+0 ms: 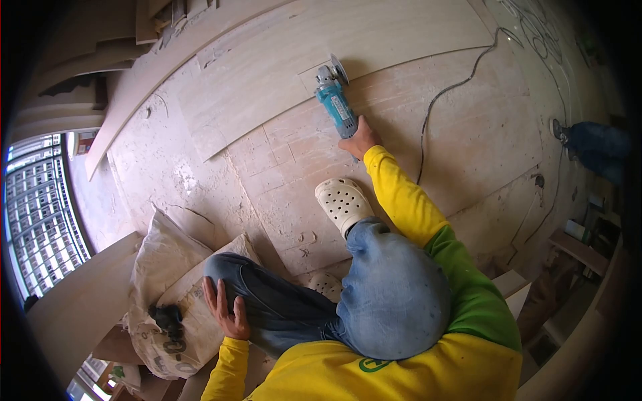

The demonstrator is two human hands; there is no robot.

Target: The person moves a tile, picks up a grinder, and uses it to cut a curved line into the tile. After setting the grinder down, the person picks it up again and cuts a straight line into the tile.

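My right hand [362, 138] is wrapped round the rear of a teal angle grinder [336, 107], with the arm stretched forward. The grinder's disc [340, 69] stands on edge over a pale board [267, 73] lying on the floor, close to lines marked near the board's edge. My left hand [225, 313] rests on my left knee with its fingers spread and nothing in them. Beside that knee slumps a whitish sack [160, 267] with a small black object [167, 319] on it.
A dark power cord [441, 93] curves across the dusty floor [481, 127] at right. Another person's leg [595, 147] shows at the far right. Stacked boards [87, 53] fill the upper left, near a window [43, 214]. My pale clog [344, 202] is on the floor.
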